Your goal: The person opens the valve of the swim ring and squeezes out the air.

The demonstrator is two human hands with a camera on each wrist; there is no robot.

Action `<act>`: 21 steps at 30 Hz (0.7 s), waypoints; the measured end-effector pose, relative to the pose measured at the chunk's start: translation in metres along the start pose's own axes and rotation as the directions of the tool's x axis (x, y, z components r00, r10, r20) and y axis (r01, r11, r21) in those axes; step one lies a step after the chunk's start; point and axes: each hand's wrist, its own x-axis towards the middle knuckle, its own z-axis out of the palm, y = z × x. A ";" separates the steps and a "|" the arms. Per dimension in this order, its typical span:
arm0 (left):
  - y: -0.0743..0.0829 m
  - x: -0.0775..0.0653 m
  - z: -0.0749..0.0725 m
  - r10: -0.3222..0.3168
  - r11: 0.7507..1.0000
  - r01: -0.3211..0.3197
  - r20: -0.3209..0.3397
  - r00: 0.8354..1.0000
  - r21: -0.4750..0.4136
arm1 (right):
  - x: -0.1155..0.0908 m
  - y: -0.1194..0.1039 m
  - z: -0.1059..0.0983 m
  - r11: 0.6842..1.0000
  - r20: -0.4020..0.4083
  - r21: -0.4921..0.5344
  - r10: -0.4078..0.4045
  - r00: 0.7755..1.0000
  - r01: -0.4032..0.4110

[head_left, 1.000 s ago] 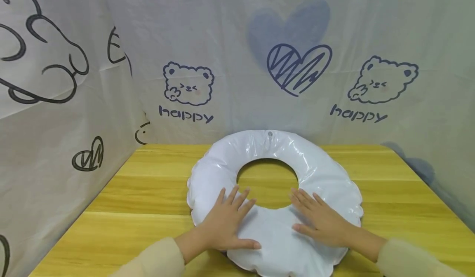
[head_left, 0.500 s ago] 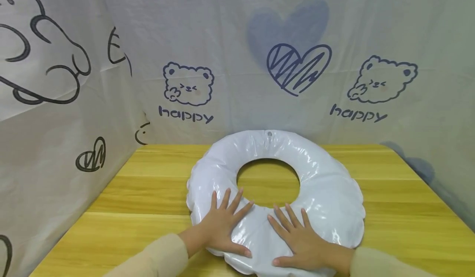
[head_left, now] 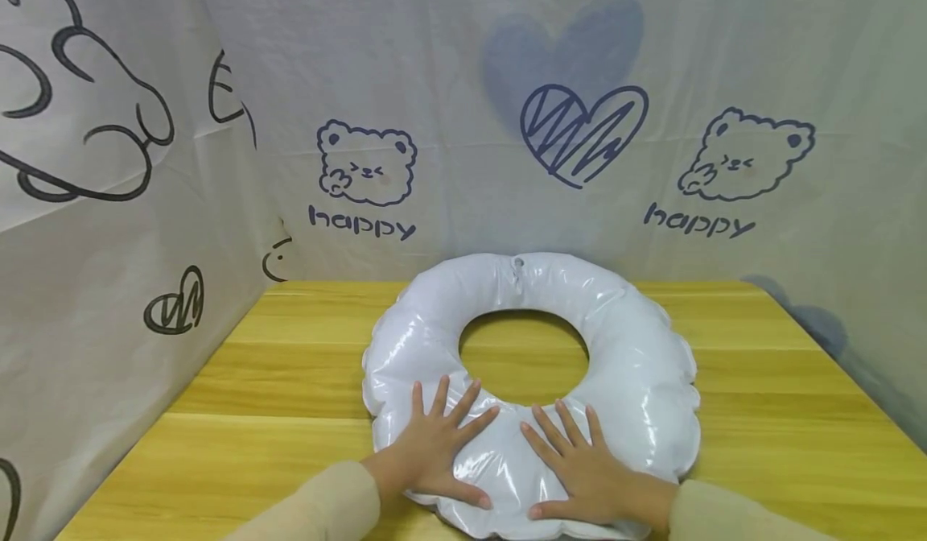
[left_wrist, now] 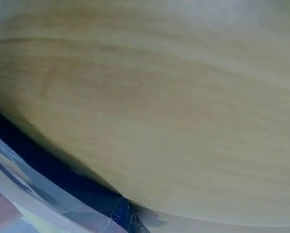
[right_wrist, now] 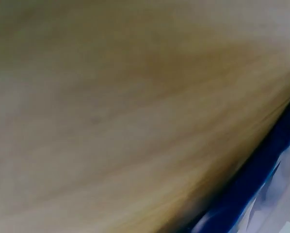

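Evidently, in the head view, your left hand (head_left: pixel 438 451) and right hand (head_left: pixel 588 470) lie spread, fingers apart, on the near side of the white inflatable ring (head_left: pixel 640 372), flat on the tabletop (head_left: pixel 239 412). You seem to be pressing it; next, keep palm pressure even. Its valve (head_left: pixel 518 267) faces away; being round, it shows no clear long axis. Your left wrist view catches its blue underside (left_wrist: pixel 53 167); your right, likewise.

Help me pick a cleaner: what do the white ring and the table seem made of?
White ring: probably inflatable vinyl or a similar soft plastic, glossy, judging by the sharp highlights and puckered edges.

Table: wood or wood-look laminate, smooth-looking, judging by the grain streaks; which one, I cannot tell.
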 end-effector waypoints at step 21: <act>0.002 0.006 0.005 -0.022 0.998 0.018 0.078 0.997 0.054 | 0.011 0.001 -0.010 0.995 0.205 0.054 0.066 0.977 -0.079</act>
